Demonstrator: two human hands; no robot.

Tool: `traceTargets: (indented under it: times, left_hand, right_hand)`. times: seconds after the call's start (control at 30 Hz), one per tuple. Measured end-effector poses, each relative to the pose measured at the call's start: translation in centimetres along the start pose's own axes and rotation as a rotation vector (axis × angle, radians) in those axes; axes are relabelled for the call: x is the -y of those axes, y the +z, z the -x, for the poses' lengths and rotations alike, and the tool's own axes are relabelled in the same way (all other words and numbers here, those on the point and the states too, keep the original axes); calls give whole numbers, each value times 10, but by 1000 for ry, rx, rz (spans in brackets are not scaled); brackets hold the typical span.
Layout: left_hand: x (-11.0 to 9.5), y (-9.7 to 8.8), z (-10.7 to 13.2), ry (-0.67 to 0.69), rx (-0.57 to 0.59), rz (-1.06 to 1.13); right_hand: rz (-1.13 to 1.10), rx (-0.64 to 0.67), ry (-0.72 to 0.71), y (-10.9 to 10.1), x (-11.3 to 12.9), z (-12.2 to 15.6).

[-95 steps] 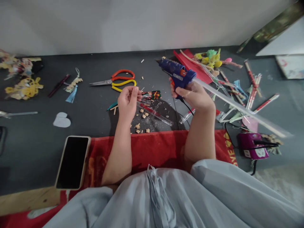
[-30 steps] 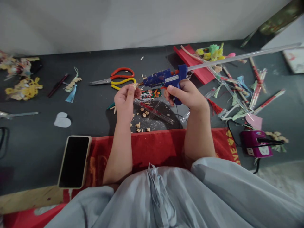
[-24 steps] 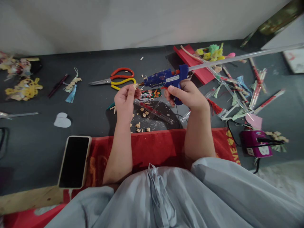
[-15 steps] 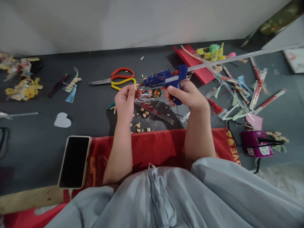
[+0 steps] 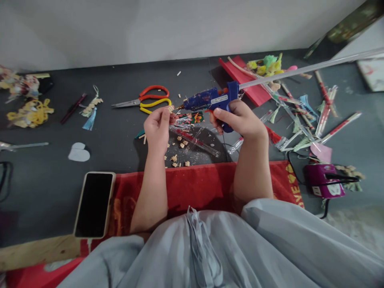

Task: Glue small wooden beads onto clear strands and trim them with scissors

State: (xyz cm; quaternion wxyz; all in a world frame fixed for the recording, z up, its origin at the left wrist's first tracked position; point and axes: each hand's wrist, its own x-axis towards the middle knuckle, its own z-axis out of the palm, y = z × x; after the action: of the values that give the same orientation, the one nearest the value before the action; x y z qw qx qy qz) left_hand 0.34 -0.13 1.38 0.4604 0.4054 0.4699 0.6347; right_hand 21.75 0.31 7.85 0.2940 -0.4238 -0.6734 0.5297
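Blue glue gun (image 5: 207, 100) clamped in right hand (image 5: 240, 120) — left hand (image 5: 157, 128) pinching small piece (image 5: 171, 109) at nozzle.

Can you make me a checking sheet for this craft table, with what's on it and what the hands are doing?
Surface: dark grey table, with a red cloth along the near edge.
Job's things: blue glue gun with a long clear glue stick out of its back; small wooden piece close to its nozzle.
Clutter: scissors, phone, wooden bits, tasselled sticks, yellow knot, paper heart.
Hands: right hand grips the glue gun; left hand pinches the small wooden piece.
Cables: black cord below the glue gun; black cable by the purple device.
Surroundings: plain pale wall behind.
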Motion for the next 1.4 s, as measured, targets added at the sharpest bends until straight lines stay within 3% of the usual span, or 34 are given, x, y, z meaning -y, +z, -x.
traceTargets:
  times: [0.17, 0.33, 0.4, 0.6, 0.73, 0.8, 0.93, 1.07, 1.4]
  left_hand:
    - [3, -2, -2, 31, -37, -78]
    - [5, -3, -3, 61, -65, -149]
    - [5, -4, -3, 73, -69, -163]
    - [3, -3, -2, 85, -63, -185]
    - [3, -3, -2, 70, -63, -195]
    - [4, -3, -1, 65, -57, -201]
    - [5, -3, 0, 80, -41, -206]
    - [5, -3, 0, 109, -38, -226]
    - [6, -2, 0, 101, -15, -203]
  right_hand:
    - [96, -134, 72, -14, -8, 9]
    - [540, -360, 157, -32, -13, 18]
    - [688, -360, 208, -38, -18, 20]
    - [930, -199, 269, -44, -38, 18]
    - [1019, -252, 377, -32, -24, 16]
    - [1009, -308, 316, -19, -12, 9]
    - [927, -77, 156, 16, -4, -16]
    - [1007, 0, 114, 42, -13, -33]
    - [1096, 30, 97, 49, -21, -36]
